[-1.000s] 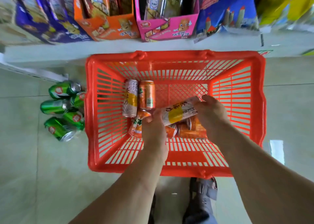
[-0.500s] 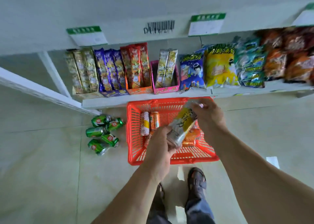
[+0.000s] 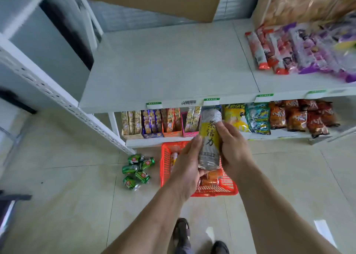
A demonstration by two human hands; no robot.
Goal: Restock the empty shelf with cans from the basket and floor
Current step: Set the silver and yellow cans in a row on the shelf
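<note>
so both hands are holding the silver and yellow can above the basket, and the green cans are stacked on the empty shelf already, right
Not quite. The head view shows the green cans lying on the floor left of the basket, not on the shelf. Both hands do hold the can.

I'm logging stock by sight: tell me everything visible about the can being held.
The tall silver-and-yellow metal can is a slim cylinder with large dark characters on a yellow band. It is held roughly upright, above the red plastic basket, before the lower shelf. The left hand and right hand grip its sides.

both arms outstretched, left hand (image 3: 187,169) and right hand (image 3: 232,146) curled around one upright can (image 3: 209,138)
</note>
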